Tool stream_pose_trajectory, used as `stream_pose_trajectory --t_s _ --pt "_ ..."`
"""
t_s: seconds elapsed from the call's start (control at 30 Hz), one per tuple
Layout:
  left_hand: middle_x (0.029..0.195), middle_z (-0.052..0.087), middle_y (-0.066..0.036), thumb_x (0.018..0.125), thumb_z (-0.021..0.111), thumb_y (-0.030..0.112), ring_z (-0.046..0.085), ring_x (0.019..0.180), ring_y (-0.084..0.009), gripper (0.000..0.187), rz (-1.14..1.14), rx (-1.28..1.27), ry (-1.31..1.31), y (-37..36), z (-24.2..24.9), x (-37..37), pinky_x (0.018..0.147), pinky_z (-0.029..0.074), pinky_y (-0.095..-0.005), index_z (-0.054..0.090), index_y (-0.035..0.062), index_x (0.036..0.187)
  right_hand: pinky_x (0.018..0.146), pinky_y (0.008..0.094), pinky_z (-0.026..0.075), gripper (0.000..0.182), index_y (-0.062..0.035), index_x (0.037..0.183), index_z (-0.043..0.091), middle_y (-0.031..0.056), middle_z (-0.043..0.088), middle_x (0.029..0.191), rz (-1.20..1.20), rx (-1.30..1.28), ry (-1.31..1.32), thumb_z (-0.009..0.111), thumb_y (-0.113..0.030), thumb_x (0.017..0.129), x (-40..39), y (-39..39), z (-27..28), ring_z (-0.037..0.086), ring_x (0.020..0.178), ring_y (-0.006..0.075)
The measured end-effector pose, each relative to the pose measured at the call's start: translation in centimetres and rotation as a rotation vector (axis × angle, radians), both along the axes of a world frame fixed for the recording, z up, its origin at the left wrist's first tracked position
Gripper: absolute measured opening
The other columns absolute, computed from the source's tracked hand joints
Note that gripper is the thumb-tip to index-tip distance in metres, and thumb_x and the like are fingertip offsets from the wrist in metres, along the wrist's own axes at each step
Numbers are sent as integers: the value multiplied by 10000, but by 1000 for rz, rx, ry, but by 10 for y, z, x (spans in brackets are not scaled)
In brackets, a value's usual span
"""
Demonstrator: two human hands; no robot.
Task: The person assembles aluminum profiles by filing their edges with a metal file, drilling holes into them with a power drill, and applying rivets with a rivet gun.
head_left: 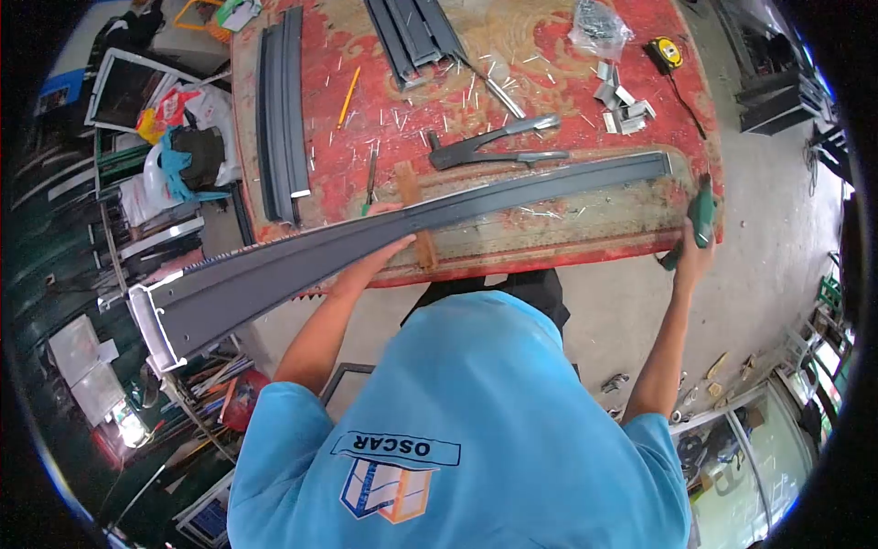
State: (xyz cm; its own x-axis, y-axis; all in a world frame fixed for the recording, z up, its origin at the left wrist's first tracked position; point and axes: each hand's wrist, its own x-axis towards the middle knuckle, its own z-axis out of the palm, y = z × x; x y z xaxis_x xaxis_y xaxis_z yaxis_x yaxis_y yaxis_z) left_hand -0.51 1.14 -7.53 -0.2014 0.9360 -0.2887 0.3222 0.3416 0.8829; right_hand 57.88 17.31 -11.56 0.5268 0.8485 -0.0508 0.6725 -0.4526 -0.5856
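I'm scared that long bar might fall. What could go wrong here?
1. The long grey bar sticks out far past the red table edge, with only the left hand on it, so it might tip or swing.
2. The right hand holds a green tool at the table's corner; a slip could hurt fingers.
3. Small metal bits and loose pins lie scattered on the table and could scratch or roll off.

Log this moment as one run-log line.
left hand: holds long grey profile on red table | right hand: grips green tool at table edge | nearby: rivet pliers, tape measure
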Motion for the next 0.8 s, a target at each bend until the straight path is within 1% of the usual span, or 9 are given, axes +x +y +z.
stream_pose_trajectory --t_s 0.07,0.17,0.27,0.33,0.37,0.43,0.5,0.6,0.8 --pt "1170 602 -109 738 841 112 581 1085 -204 547 18 -35 -34 2 -2 0 979 457 -351 547 30 1192 760 300 503 533 62 1221 565 134 664 1008 43 206 567 733 -303 870 -16 -24 44 652 898 164" --pt "1160 580 -80 810 788 149 565 1101 -180 503 -111 63 176 -3 -7 -2 966 447 -308 520 24 1218 711 318 508 509 51 1224 556 132 670 945 68 254 738 680 -322 901 -42 -53 81 659 814 194" --pt "1186 580 -115 761 838 128 564 1144 -209 522 -87 74 202 -1 -8 3 987 459 -343 558 38 1193 646 317 526 639 43 1250 532 153 667 1002 196 -185 1138 589 -495 911 -86 -53 119 674 786 217" --pt "1190 583 -117 758 847 135 570 1146 -220 538 -10 5 119 5 5 11 986 463 -337 537 33 1186 605 305 528 730 39 1213 548 142 677 951 245 -429 1177 683 -560 820 -127 -44 105 674 725 206" --pt "1190 583 -117 758 847 135 570 1146 -220 538 -11 -1 119 5 -3 9 986 463 -337 537 33 1186 633 323 548 741 49 1205 553 141 673 980 459 -536 1200 739 -534 788 -148 -29 100 680 758 208" --pt "1188 583 -123 757 848 123 578 1130 -219 552 -22 188 135 -3 -25 5 990 461 -331 494 38 1172 693 326 551 621 70 1178 583 146 662 1057 476 -651 1149 796 -359 783 -210 -13 114 678 813 194" --pt "1186 583 -126 753 850 111 581 1127 -220 569 -24 207 120 -6 -35 2 987 462 -333 464 46 1167 716 316 536 603 83 1180 582 147 678 1011 841 -674 943 789 -323 785 -239 4 95 666 818 181" --pt "1182 582 -136 742 853 94 583 1123 -228 605 -49 233 122 -11 -45 -3 978 465 -344 418 62 1162 741 319 523 582 73 1154 607 128 688 911 877 -876 1006 795 -321 769 -274 24 90 647 812 170" --pt "1178 579 -147 707 859 71 584 1116 -261 664 -88 267 165 -17 -61 -12 959 465 -388 391 90 1177 720 308 511 491 35 1077 658 76 672 809 920 -809 933 800 -314 763 -296 31 69 616 754 129"
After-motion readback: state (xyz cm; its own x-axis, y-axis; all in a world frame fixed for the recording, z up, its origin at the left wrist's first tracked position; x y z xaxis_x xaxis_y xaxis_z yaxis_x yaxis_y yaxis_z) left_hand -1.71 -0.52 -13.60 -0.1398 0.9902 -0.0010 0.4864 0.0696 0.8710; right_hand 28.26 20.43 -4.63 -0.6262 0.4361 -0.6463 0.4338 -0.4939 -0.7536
